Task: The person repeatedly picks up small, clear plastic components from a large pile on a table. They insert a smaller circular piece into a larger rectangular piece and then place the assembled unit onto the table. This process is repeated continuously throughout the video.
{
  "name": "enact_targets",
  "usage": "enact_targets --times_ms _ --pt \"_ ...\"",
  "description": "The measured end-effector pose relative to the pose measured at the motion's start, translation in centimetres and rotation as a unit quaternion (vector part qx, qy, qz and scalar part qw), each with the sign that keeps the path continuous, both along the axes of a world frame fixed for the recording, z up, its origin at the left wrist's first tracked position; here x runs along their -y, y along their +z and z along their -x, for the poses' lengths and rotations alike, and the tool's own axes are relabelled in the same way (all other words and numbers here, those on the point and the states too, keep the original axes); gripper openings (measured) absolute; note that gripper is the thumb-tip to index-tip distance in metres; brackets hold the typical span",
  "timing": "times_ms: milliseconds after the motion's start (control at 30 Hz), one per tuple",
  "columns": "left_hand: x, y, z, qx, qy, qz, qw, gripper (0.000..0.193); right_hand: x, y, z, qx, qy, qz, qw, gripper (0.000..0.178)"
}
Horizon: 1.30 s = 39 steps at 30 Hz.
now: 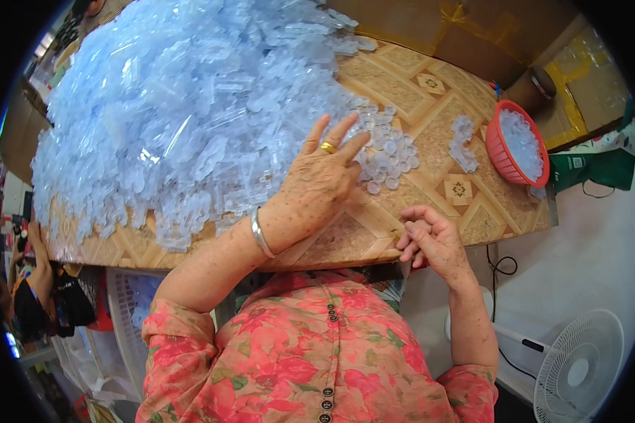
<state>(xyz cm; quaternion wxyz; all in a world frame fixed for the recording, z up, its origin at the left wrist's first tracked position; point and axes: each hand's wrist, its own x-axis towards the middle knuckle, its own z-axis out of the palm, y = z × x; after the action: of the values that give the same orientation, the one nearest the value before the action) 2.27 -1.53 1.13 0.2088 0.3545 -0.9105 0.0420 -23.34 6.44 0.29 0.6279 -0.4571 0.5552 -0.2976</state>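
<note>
My left hand [321, 180] reaches over the table with its fingers stretched and spread, wearing a gold ring, and a silver bangle circles the wrist. Its fingertips are beside a cluster of small clear round caps [391, 148]. A large heap of clear bluish plastic pieces [183, 106] spreads to the left of and beyond this hand. At the table's near edge, my right hand [437, 243] is closed, with thumb and fingers curled together. Whatever may be between those fingers is too small or hidden to make out.
A red plastic basket [497, 144] of clear pieces stands at the right of the wood-patterned table [466, 194]. A few loose clear pieces [462, 144] lie left of it. Cardboard [402, 25] stands behind the table. A white fan [578, 370] is at the lower right.
</note>
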Motion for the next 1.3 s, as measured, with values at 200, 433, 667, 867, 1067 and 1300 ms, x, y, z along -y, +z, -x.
enact_targets --times_ms 200,433,667,867,1067,1300 --pt "0.3 1.3 1.8 -0.164 0.028 0.028 0.986 0.009 0.2 0.1 0.1 0.019 -0.006 -0.008 1.000 0.030" --pt "-2.6 -0.1 3.7 -0.209 -0.176 -0.019 0.962 0.014 0.0 0.9 -2.1 0.130 -0.090 0.007 0.987 0.037" --pt "-2.6 -0.6 3.0 -0.253 -0.162 -0.183 0.936 0.055 0.2 -0.7 -1.3 0.083 -0.119 0.034 0.989 0.039" --pt "-2.3 -0.9 2.2 -0.259 -0.144 -0.199 0.934 0.072 0.7 0.9 -0.7 -0.066 -0.019 0.026 0.997 0.036" --pt "-2.8 -1.2 2.2 -0.234 -0.137 -0.247 0.930 0.072 2.1 0.3 0.0 -0.159 -0.023 0.161 0.974 0.033" --pt "-2.6 -1.8 2.2 -0.201 -0.115 -0.237 0.944 0.068 2.4 -0.2 1.2 -0.239 -0.143 0.223 0.934 0.031"
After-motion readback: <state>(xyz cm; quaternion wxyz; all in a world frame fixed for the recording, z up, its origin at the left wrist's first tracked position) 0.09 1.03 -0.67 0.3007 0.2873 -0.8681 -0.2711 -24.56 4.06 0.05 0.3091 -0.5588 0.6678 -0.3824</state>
